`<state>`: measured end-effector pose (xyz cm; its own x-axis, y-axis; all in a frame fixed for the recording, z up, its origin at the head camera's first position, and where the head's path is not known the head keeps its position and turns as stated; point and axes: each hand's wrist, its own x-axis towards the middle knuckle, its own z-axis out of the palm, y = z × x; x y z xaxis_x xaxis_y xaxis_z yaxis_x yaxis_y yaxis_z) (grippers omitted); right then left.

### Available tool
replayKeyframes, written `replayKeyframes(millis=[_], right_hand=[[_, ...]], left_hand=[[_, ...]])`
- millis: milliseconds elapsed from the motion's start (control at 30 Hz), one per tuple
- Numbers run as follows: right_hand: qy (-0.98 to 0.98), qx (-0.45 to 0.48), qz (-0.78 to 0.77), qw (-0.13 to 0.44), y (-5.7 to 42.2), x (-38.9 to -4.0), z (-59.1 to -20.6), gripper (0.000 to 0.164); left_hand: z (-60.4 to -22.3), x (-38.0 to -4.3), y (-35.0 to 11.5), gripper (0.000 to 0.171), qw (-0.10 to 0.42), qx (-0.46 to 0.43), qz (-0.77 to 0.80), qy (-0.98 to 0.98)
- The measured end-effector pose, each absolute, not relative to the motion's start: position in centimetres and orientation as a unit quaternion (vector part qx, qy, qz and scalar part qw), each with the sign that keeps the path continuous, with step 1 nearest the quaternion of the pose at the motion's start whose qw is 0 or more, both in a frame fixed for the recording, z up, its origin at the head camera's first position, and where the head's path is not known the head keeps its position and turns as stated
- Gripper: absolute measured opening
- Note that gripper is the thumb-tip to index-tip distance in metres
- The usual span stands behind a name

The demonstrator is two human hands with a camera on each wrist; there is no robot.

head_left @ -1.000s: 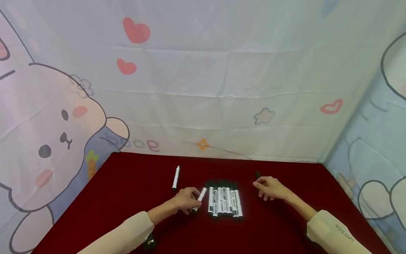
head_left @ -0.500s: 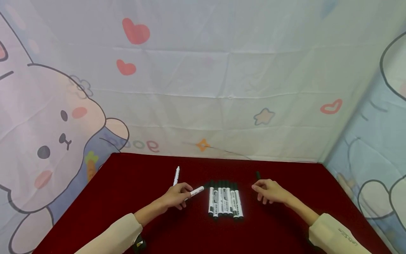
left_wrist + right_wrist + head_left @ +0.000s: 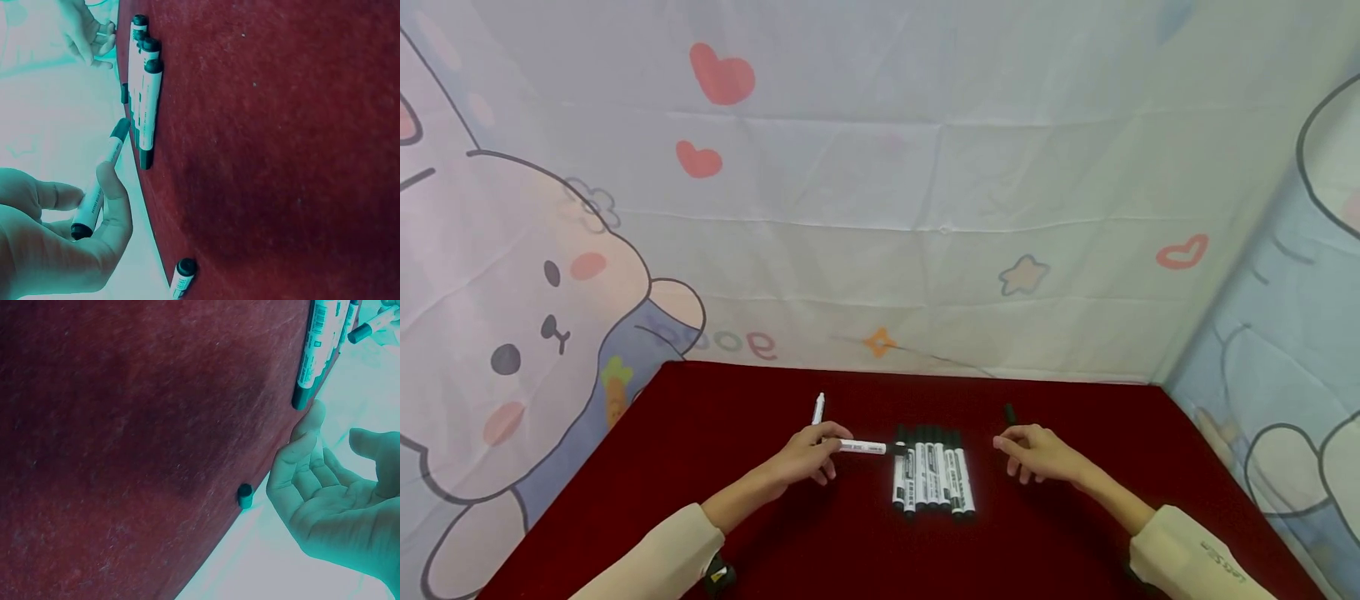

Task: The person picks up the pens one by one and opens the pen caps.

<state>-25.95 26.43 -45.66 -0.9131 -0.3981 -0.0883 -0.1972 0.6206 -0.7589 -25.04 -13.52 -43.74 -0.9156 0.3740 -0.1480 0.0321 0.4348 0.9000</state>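
My left hand (image 3: pixel 805 454) pinches a white marker (image 3: pixel 863 447) with a black cap between thumb and fingers. In the left wrist view that marker (image 3: pixel 92 201) tilts, its cap pointing away from the palm. To its right, several capped white markers (image 3: pixel 931 475) lie side by side in a row, and the held marker's cap overlaps the row's left end in the head view. Right of the row, my right hand (image 3: pixel 1037 452) has loosely bent fingers and holds nothing. Just beyond it a loose black cap (image 3: pixel 245 496) rests on the cloth.
Behind the left hand lies an uncapped white marker (image 3: pixel 818 408), partly hidden by the fingers. Dark red cloth (image 3: pixel 880 558) covers the table. A pale printed curtain (image 3: pixel 865 183) hangs along the table's back edge, with more at the sides.
My left hand has moved left and back with the marker, turning it from steeply slanted to nearly level, cap toward the row. My right hand has barely moved.
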Motion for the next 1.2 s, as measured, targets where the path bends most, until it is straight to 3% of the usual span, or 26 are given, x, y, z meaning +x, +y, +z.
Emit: replayKeyframes(millis=[300, 833, 1200], right_hand=[[0.88, -0.19, -0.415, 0.132, 25.2, -25.9, -45.3, 0.043], [0.847, -0.203, -0.447, 0.206, 22.5, -24.9, -44.8, 0.045], [0.824, -0.211, -0.479, 0.219, 22.1, -24.8, -44.8, 0.055]], left_hand=[[-43.5, -25.4, -12.0, 0.036, 0.181, 0.144, 0.54, 0.809], [-43.6, -25.2, -9.4, 0.035, 0.211, 0.173, 0.561, 0.781], [-43.9, -25.3, -9.1, 0.035, 0.216, 0.157, 0.582, 0.768]])
